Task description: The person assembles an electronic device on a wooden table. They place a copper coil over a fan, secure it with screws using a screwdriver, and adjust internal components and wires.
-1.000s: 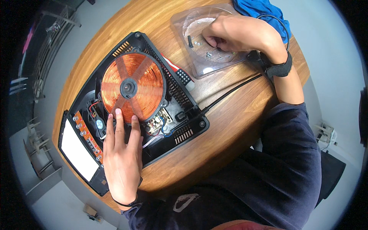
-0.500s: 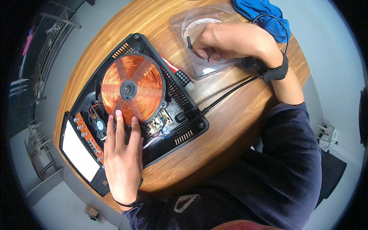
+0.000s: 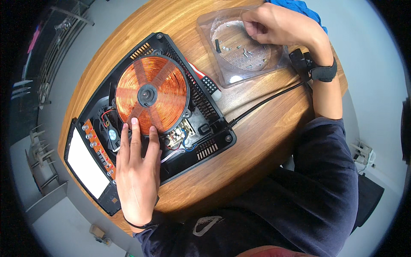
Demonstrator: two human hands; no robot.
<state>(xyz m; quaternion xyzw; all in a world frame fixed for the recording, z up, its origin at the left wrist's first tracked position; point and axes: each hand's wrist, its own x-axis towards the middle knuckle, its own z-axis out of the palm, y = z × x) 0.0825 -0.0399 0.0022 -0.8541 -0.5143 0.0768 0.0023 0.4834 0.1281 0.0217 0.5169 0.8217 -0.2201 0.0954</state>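
Observation:
An opened induction cooker base (image 3: 214, 147) lies tilted on the table with its round copper coil (image 3: 165, 79) exposed. My left hand (image 3: 138, 180) rests flat on it, fingers stretched out and their tips on the coil's near edge. Over the far rim of a clear plastic tray (image 3: 229, 79) hovers my right hand (image 3: 265, 25), its fingers curled together. What they pinch, if anything, is hidden. Several small screws (image 3: 246, 53) and a short black piece (image 3: 217, 46) lie in the tray. Below the coil sit a circuit board (image 3: 177, 135) and wires.
A screwdriver with a star-patterned handle (image 3: 209, 85) lies between cooker and tray. The black power cord (image 3: 265, 100) runs right toward my wrist, which wears a strapped-on black device (image 3: 302, 62). A blue cloth (image 3: 299, 8) lies at the far right. The white control panel (image 3: 87, 167) is at left.
My right hand has lifted from the tray's middle and moved up and right to its far side, uncovering the screws. My left hand has stayed on the coil.

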